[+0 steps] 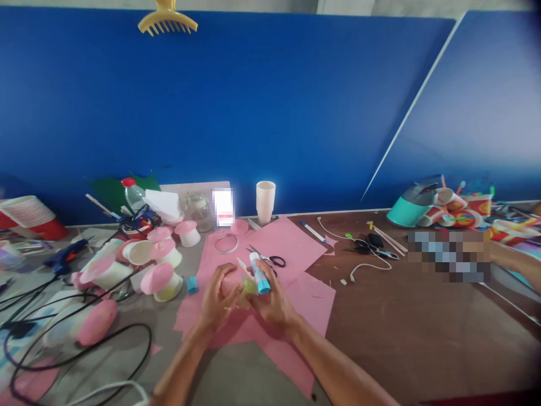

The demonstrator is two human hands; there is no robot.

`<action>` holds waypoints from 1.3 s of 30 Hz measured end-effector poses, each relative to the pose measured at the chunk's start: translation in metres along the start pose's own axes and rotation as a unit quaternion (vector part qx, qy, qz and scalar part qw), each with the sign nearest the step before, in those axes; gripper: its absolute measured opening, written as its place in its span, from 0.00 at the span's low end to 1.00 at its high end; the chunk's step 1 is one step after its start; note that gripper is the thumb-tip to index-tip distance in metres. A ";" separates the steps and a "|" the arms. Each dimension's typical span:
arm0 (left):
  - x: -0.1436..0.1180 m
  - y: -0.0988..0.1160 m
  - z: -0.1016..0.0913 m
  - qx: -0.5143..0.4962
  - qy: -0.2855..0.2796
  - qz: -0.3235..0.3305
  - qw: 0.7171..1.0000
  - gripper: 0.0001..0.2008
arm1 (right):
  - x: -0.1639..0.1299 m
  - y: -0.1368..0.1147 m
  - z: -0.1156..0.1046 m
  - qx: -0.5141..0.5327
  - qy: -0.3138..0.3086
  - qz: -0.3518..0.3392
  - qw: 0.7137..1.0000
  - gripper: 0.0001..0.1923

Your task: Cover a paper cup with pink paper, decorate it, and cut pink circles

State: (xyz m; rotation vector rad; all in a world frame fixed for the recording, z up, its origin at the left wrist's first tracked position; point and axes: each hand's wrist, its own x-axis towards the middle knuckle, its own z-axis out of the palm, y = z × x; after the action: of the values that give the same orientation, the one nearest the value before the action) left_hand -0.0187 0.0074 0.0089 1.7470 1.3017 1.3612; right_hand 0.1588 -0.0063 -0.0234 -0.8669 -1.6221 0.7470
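Head view looks down over my two forearms to the middle of the bench, near its front edge. My left hand [220, 301] is cupped around a small pink paper piece [229, 286], fingers curled closed on it. My right hand [273, 304] is closed on a glue stick [259, 273], white body with a blue end, which stands tilted up out of my fist; a bit of yellow-green [249, 286] shows between my two hands, and I cannot tell what it is. Both hands meet over the pink paper sheets [296, 248] spread on the bench, touching each other at the fingertips.

Just beside my left hand, toward the left, lies a blue cap [192, 285]. Behind my hands on the pink sheets lie black-handled scissors [270, 259] and a clear tape ring [226, 243]. Farther left stands a cluster of white cups with pink lids [163, 265], some upright, some tipped over, with black cables [76, 338] looping across the front left corner and a blue glue gun [65, 256] behind them. At the back edge, against the blue wall, stands a stack of white paper cups [265, 200]. A white cable [366, 262] trails across the bare brown surface to the right, and at the back right corner sits a pile of coloured cups [456, 206].
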 end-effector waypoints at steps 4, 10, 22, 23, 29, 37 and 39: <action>-0.002 -0.005 0.002 0.024 -0.028 0.054 0.998 0.17 | 0.000 0.007 0.003 -0.013 -0.013 0.021 1.000 0.40; -0.007 -0.008 0.002 -0.001 -0.074 0.047 0.996 0.17 | 0.002 0.005 0.001 -0.049 -0.034 0.012 0.998 0.41; -0.008 -0.004 0.012 -0.014 -0.087 0.078 0.993 0.18 | 0.015 -0.010 -0.008 0.180 0.054 0.146 0.971 0.28; -0.008 -0.004 0.014 -0.012 -0.086 0.080 0.993 0.18 | 0.016 -0.009 -0.006 0.174 0.066 0.151 0.971 0.28; -0.009 -0.008 0.017 0.022 -0.096 0.090 0.991 0.20 | 0.015 0.005 0.006 0.150 0.139 0.169 0.964 0.29; -0.013 -0.023 0.018 0.011 -0.078 0.091 0.993 0.25 | 0.019 0.000 0.005 0.197 0.165 0.191 0.947 0.25; -0.013 -0.024 0.018 -0.004 -0.072 0.088 0.994 0.25 | 0.021 -0.003 0.004 0.213 0.162 0.193 0.944 0.24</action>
State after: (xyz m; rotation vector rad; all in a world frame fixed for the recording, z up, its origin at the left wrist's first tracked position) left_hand -0.0098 0.0064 -0.0229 1.9527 1.0847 1.3049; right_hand 0.1520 0.0094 -0.0104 -0.9383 -0.9561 1.1154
